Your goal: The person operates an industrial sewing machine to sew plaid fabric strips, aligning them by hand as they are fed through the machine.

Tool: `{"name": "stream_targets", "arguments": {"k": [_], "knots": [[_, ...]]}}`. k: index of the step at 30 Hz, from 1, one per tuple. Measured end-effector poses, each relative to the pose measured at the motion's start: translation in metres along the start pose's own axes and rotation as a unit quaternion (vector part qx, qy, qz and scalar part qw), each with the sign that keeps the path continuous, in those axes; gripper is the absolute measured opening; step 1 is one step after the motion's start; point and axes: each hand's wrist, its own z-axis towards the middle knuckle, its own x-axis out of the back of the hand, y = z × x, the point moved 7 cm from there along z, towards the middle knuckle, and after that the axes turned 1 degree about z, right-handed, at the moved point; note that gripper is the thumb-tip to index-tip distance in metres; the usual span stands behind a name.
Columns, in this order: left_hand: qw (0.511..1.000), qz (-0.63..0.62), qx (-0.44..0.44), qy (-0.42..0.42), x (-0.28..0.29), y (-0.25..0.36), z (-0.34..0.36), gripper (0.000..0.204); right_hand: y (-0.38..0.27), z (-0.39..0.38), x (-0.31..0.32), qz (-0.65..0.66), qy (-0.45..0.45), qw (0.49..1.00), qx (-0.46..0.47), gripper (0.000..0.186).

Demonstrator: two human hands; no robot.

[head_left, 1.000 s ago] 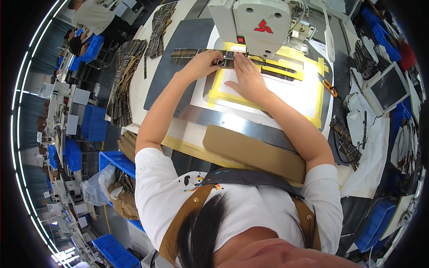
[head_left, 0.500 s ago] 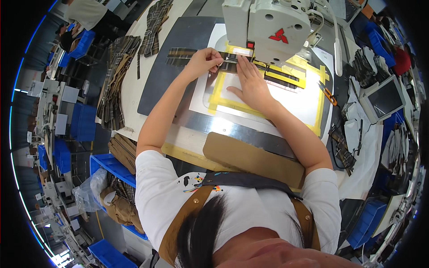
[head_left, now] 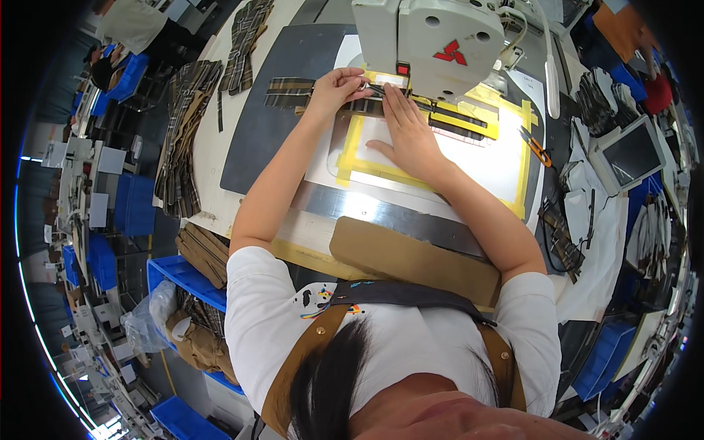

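Observation:
My left hand [head_left: 334,94] is pinched at a plaid fabric strip [head_left: 290,89], by a small dark piece whose shape I cannot make out. My right hand [head_left: 407,136] lies flat, fingertips pressing on the strip beside the left fingers, thumb out over the white template sheet [head_left: 477,176]. Both are just below a white sewing machine head [head_left: 433,29], where yellow-taped slotted strips [head_left: 466,121] sit on the template. Orange-handled snips [head_left: 539,152] rest at the template's right.
Plaid cut pieces [head_left: 187,139] pile on the left table edge. A cardboard piece [head_left: 411,260] lies along the front edge. A blue bin [head_left: 172,271] with fabric stands lower left. A monitor [head_left: 627,154] sits at right. Another person [head_left: 136,33] is at upper left.
My left fingers have lifted slightly and turned over the strip. My right hand stays pressed flat beside them, shifted only a little. The whole view has moved slightly.

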Motion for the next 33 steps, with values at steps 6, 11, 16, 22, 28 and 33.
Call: {"name": "stream_targets", "arguments": {"k": [6, 11, 16, 22, 28, 33], "knots": [[0.995, 0.034, -0.077, 0.055, 0.007, -0.006, 0.007, 0.038, 0.0, 0.001, -0.001, 0.009, -0.025, 0.999, -0.019, 0.091], [0.998, -0.006, -0.034, 0.048, -0.003, -0.009, 0.007, 0.042, 0.003, 0.0, -0.004, -0.003, -0.034, 0.999, -0.022, 0.092], [0.998, -0.043, -0.007, 0.039, -0.015, -0.012, 0.0, 0.043, 0.001, 0.0, -0.004, 0.001, -0.037, 0.999, -0.024, 0.094], [0.996, -0.07, -0.034, -0.034, -0.033, -0.012, -0.01, 0.042, 0.0, -0.001, -0.001, 0.014, 0.03, 0.999, 0.0, 0.094], [0.998, -0.023, -0.039, -0.04, -0.037, -0.014, -0.019, 0.048, -0.005, -0.001, 0.005, -0.028, -0.039, 0.998, -0.027, 0.092], [0.998, 0.01, -0.056, -0.039, -0.039, -0.013, -0.019, 0.042, -0.007, -0.014, 0.021, -0.053, -0.068, 0.996, -0.012, 0.089]]}}
